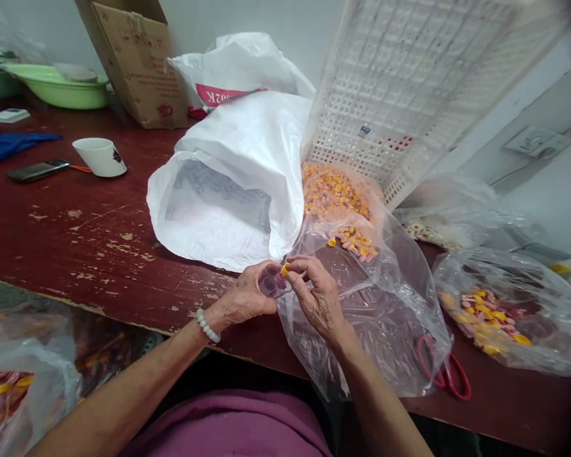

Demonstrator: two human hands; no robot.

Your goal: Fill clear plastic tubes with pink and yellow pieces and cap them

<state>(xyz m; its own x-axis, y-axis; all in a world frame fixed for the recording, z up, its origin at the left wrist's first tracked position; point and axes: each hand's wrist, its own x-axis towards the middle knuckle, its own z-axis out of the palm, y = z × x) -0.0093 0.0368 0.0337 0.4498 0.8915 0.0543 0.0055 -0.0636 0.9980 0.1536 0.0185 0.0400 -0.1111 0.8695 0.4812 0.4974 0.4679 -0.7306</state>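
Near the table's front edge, my left hand (247, 293) grips a small clear plastic piece with round hollows (269, 285). My right hand (316, 293) pinches a small yellow-capped piece (284, 271) between thumb and fingers, right at the clear piece. Whether the two parts are joined is too small to tell. Just beyond my hands, a white woven sack (238, 209) lies with its mouth towards me. To its right, a clear plastic bag (385, 317) spreads over the table, with many small yellow and pink pieces (335, 193) heaped at its far end.
A white plastic crate (404, 82) leans behind the heap. Red-handled scissors (457, 377) lie partly under the clear bag. Another bag of yellow and pink pieces (495, 317) sits at right. A white cup (99, 157), a phone (38, 170), a carton (137, 66) and a green basin (61, 89) stand left.
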